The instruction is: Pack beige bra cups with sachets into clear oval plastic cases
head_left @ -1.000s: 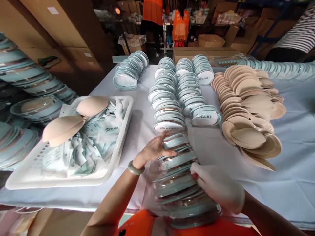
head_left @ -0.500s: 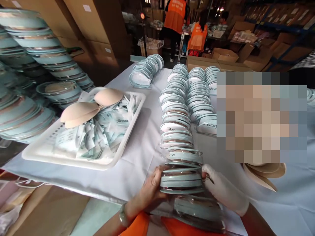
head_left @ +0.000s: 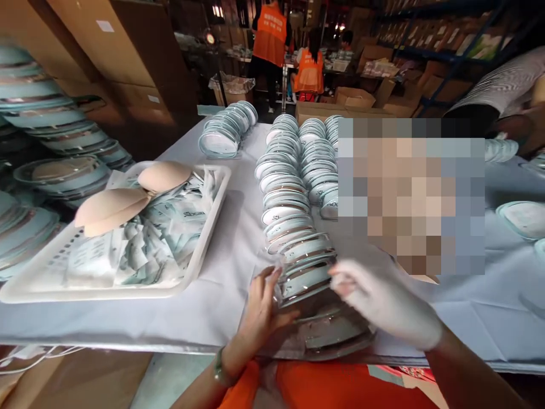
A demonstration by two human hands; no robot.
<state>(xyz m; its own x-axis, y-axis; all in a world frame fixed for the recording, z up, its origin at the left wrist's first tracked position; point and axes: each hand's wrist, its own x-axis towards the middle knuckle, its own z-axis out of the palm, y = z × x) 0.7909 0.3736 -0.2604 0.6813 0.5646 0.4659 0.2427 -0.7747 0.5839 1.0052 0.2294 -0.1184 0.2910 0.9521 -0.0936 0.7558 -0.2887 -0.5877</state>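
Note:
A long row of clear oval packs with pale-teal edges [head_left: 293, 196] runs down the white-covered table toward me. My left hand [head_left: 259, 309] is bare and has a bracelet at the wrist. Its fingers and thumb reach around the left ends of packs at the near end of the row. At their right ends, my right hand [head_left: 383, 304], in a whitish glove, has its fingers curled on the pack edge. Between and below my hands lies a shiny clear-wrapped pack [head_left: 336, 335], partly blurred. Further packs [head_left: 317, 159] stand in rows beside this one.
A white basket [head_left: 204, 241] at left holds several printed sachets [head_left: 145, 250] and beige bra cups [head_left: 110, 207]. Tall stacks of packs [head_left: 46, 113] stand beyond it, near cardboard boxes [head_left: 131, 51]. A pixelated patch hides the right side. People in orange vests [head_left: 270, 34] are in the background.
My view has swung right, so the scene sits further left. Both hands remain at the near packs; my left fingers look straighter, and the front packs lean more.

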